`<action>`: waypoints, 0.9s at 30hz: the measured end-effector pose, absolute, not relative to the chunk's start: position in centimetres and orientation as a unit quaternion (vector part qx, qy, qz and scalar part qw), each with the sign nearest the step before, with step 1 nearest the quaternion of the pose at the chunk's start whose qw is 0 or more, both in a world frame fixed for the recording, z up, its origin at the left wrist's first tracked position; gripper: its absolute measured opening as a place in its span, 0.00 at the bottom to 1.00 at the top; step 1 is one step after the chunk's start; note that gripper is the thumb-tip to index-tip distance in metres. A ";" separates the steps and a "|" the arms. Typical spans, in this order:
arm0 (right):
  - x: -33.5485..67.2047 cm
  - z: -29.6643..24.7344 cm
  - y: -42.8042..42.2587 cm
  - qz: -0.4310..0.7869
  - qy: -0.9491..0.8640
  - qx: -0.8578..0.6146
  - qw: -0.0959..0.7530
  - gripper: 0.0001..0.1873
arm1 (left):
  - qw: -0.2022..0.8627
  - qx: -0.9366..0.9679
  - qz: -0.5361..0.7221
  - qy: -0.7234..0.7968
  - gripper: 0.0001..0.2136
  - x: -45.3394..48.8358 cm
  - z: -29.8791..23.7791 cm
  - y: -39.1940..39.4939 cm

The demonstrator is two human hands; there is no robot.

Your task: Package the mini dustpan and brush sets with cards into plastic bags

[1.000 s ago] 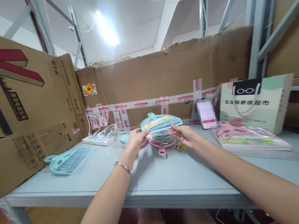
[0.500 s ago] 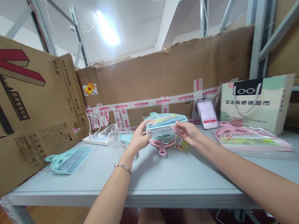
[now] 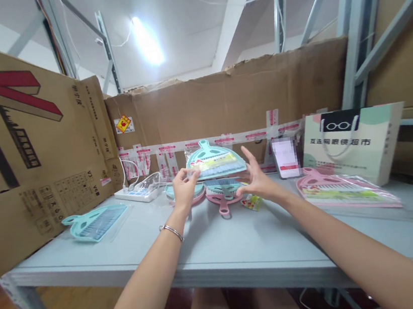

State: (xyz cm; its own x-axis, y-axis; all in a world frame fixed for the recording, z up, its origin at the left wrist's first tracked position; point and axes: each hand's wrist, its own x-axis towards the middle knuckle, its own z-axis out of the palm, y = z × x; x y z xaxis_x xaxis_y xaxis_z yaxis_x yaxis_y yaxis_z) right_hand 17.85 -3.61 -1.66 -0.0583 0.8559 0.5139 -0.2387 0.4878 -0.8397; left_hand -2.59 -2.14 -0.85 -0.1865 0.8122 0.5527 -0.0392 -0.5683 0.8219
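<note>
My left hand [image 3: 185, 187] pinches the left edge of a teal dustpan-and-brush set [image 3: 214, 157] in a clear bag, lifted above the table. A yellow-green card shows inside the bag, and the handle points up and away. At the set's right edge, my right hand [image 3: 254, 181] has its thumb and fingers spread apart, holding nothing. Below lie a pink dustpan [image 3: 223, 204] with a teal brush on it, and another teal set [image 3: 185, 192] over pink, partly hidden by my left hand. A small printed card [image 3: 251, 202] lies beside the pink dustpan.
On the grey table [image 3: 219, 254], a bagged teal dustpan set [image 3: 96, 223] lies left and a bagged pink one [image 3: 348, 189] right. A power strip [image 3: 135, 194], phone [image 3: 286, 158] and paper bag [image 3: 354, 148] stand towards the back. Cardboard [image 3: 222, 104] walls the rear.
The teal dustpan set has risen and tilted, so its handle and card now face me more. My right hand has opened and come off its edge; my left hand still grips it.
</note>
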 end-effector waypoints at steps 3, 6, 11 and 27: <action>17.9 -1.8 -3.3 0.360 -0.565 -0.304 0.677 0.34 | 0.300 0.569 0.679 0.353 0.10 -2.4 -0.9 -2.2; 17.9 -1.8 -2.9 0.337 -0.518 -0.307 0.724 0.25 | 0.323 0.582 0.666 0.336 0.08 -2.1 -1.0 -2.2; 17.9 -2.2 -2.4 0.400 -0.471 -0.310 0.722 0.41 | 0.403 0.527 0.683 0.305 0.21 -2.0 -1.3 -1.7; 18.9 -3.1 -0.7 0.316 -0.550 -0.424 0.647 0.29 | 0.486 0.566 0.604 0.281 0.19 -1.9 -1.5 -1.9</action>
State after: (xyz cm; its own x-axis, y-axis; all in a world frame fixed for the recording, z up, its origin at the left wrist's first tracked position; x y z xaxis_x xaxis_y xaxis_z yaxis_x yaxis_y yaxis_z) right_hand 18.95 -0.66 -3.05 0.1961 0.8746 0.4434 0.0583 0.4410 -0.8956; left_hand -1.92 -1.90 -1.50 0.1117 0.9047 0.4113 -0.2695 -0.3708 0.8888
